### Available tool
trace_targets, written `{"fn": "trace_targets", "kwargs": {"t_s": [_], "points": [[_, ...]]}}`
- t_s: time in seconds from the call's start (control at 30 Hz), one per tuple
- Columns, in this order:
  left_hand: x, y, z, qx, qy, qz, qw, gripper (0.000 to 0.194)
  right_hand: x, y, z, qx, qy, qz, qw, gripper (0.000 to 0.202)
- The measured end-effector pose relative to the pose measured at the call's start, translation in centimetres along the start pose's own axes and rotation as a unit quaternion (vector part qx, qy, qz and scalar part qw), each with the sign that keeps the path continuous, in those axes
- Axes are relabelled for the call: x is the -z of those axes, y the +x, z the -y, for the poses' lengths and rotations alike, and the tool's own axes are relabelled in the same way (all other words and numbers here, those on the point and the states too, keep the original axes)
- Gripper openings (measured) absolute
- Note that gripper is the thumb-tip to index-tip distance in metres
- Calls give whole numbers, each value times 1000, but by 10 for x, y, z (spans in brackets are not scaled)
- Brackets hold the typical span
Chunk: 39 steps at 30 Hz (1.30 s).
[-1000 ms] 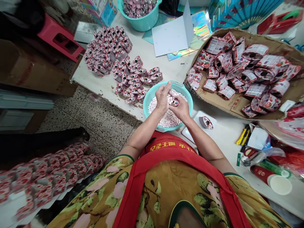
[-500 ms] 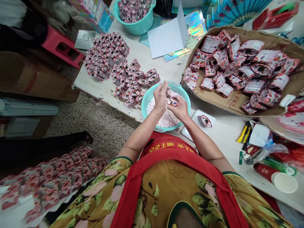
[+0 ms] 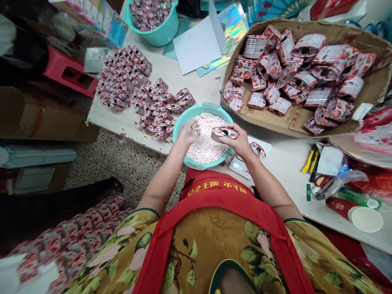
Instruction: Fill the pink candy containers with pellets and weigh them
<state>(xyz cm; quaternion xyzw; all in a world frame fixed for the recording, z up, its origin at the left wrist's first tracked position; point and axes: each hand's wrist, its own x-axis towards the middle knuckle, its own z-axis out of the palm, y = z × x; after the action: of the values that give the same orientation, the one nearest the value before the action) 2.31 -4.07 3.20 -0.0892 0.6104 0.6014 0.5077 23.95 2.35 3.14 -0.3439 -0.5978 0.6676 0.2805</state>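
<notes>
A teal basin (image 3: 180, 121) filled with small pale pink candies (image 3: 209, 141) stands at the table's front edge. My left hand (image 3: 190, 131), slightly blurred, is closed over the basin's left side with some candies in its fingers. In my right hand (image 3: 238, 139) is a small red and white printed packet (image 3: 217, 132), held over the basin's right side with the dark hole in its top facing up. Another such packet (image 3: 257, 150) lies on a white scale (image 3: 240, 166) to the right of the basin.
A cardboard box (image 3: 295, 118) of packets fills the back right. Rows of packets (image 3: 125, 75) stand at the back left, below a teal tub (image 3: 165, 32) of small round pieces. Cutters (image 3: 311, 161) and a red cup (image 3: 339, 206) lie far right.
My hands have moved apart; the left has drawn away to the left from the packet, and the right holds it farther right. The whole view has shifted slightly.
</notes>
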Motion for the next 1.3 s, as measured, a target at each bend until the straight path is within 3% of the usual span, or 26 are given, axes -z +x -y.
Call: {"fn": "trace_targets", "kwargs": {"t_s": [0.07,0.17,0.27,0.33,0.43,0.53,0.63,0.73,0.8,0.83,0.9,1.03,1.1,1.17,1.3], "points": [[3,4,24,75,43,20,996,13,21,-12,-3,-11,-2,-24,1000,56],[-5,1,51,72,44,55,995,14,42,-26,-13,-25,-25,-56,998,55],[-21,-6,58,70,65,79,992,10,54,-37,-18,-50,-35,-80,995,52],[-33,-12,56,37,102,112,988,9,64,-45,-16,-58,-27,-110,992,52],[-54,-21,60,-38,196,174,964,12,95,-61,-14,-39,-29,-208,977,55],[-81,-30,84,-55,349,259,899,19,137,-83,-21,-15,-49,-323,945,56],[-110,-36,118,-114,484,328,803,20,168,-107,-36,-15,-51,-392,918,54],[-133,-36,148,-185,576,355,712,8,177,-128,-51,-28,-35,-426,904,53],[-141,-32,160,-197,610,353,682,9,175,-139,-58,-39,-23,-441,896,53],[-142,-30,164,-195,614,349,680,13,172,-143,-60,-45,-16,-446,894,53],[-143,-25,168,-182,592,341,708,17,168,-151,-65,-61,-1,-453,890,54],[-136,-17,155,-61,432,316,843,15,167,-159,-70,-78,18,-466,881,56],[-131,-16,144,1,358,296,885,22,168,-159,-73,-73,19,-471,879,57],[-128,-16,134,31,335,297,894,25,170,-157,-75,-69,20,-471,879,56],[-125,-16,126,49,351,326,876,36,170,-152,-80,-73,6,-461,885,55]]}}
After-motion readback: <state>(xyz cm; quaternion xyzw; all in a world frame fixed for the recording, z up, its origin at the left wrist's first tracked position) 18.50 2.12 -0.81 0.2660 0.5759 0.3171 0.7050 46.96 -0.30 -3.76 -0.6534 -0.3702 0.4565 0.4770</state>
